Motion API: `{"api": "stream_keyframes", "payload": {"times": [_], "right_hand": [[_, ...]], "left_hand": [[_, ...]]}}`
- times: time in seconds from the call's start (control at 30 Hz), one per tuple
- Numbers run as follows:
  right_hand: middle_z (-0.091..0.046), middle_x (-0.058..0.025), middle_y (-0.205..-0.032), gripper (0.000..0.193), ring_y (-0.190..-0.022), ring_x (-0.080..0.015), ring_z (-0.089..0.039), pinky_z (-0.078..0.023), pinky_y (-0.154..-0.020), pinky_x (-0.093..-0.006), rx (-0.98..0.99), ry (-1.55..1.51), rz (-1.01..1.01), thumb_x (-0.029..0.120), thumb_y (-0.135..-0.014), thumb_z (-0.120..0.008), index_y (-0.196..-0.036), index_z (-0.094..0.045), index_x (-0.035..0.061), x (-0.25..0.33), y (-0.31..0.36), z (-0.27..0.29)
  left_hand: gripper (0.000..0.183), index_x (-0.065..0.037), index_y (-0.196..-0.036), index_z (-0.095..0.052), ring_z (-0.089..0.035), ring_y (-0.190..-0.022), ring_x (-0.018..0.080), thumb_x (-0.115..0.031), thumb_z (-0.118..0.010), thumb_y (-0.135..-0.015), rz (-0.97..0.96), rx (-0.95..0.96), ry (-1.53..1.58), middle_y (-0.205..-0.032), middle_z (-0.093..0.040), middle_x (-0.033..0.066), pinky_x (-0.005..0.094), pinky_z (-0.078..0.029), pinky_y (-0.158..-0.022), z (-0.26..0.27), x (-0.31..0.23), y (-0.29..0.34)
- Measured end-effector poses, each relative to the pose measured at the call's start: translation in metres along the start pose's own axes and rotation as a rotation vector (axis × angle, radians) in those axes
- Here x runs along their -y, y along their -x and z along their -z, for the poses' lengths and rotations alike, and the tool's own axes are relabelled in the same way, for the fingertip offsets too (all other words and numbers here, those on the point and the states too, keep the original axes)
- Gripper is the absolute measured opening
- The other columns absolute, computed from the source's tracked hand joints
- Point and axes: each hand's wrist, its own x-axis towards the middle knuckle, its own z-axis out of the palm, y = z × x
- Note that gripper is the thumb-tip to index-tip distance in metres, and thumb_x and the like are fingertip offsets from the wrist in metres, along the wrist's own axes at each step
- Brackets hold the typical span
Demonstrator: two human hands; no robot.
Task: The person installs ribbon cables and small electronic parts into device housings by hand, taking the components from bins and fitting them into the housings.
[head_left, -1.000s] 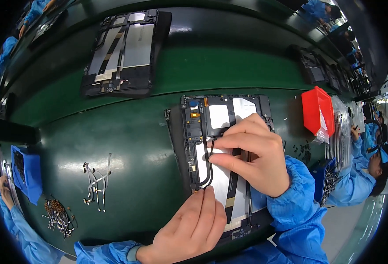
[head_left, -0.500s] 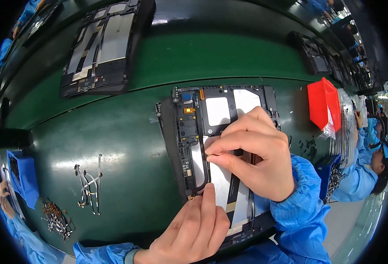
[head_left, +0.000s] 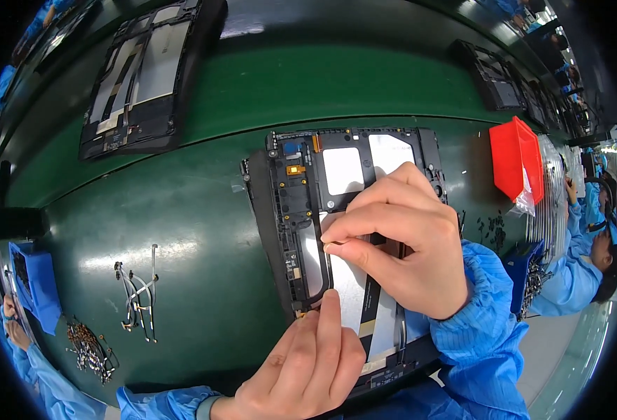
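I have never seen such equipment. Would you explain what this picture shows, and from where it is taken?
There is no machine here: a person works with two bare hands. The picture comes from a wide camera worn on the head, looking down, so straight edges bend near the rim. On the green table lies an opened tablet. The right hand pinches a black cable along it between thumb and finger; the left hand has a fingertip at the cable's lower bend. To the left are loose cables, a pile of small parts and a blue bin; to the right is a red bin. Another opened tablet lies farther back.
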Motion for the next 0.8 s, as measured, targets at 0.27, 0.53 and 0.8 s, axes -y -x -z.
{"api": "stream_keyframes", "payload": {"times": [0.27, 0.53, 0.8], "right_hand": [[-0.064, 0.0003, -0.076, 0.016, -0.072, -0.0163, -0.05, -0.041, -0.062, -0.0275, -0.032, 0.016, 0.012, 0.004, -0.068, -0.079, -0.082, -0.074, 0.0093, -0.003, 0.001, -0.001], [-0.061, 0.0009, -0.069, 0.016, -0.066, -0.0139, -0.049, -0.039, -0.061, -0.0284, -0.112, 0.006, 0.046, 0.004, -0.069, -0.079, -0.082, -0.072, 0.0086, -0.013, -0.002, -0.004], [-0.063, 0.0, -0.071, 0.015, -0.067, -0.0133, -0.05, -0.038, -0.063, -0.0279, -0.07, -0.054, 0.046, 0.003, -0.068, -0.079, -0.081, -0.073, 0.0085, -0.01, -0.001, -0.005]], "left_hand": [[0.009, -0.007, -0.083, -0.061, -0.064, -0.077, 0.0139, -0.01, -0.053, -0.086, 0.308, -0.064, 0.172, -0.1, -0.071, 0.0072, 0.0203, -0.052, -0.071, -0.02, -0.035, 0.0], [0.005, -0.006, -0.083, -0.062, -0.064, -0.075, 0.0148, -0.009, -0.058, -0.082, 0.062, -0.012, 0.034, -0.098, -0.071, 0.0078, 0.0201, -0.053, -0.07, -0.006, -0.012, -0.009], [0.006, -0.005, -0.083, -0.063, -0.064, -0.074, 0.0141, -0.007, -0.057, -0.082, 0.058, -0.014, 0.031, -0.097, -0.071, 0.0077, 0.0196, -0.053, -0.068, -0.005, -0.01, -0.007]]}}
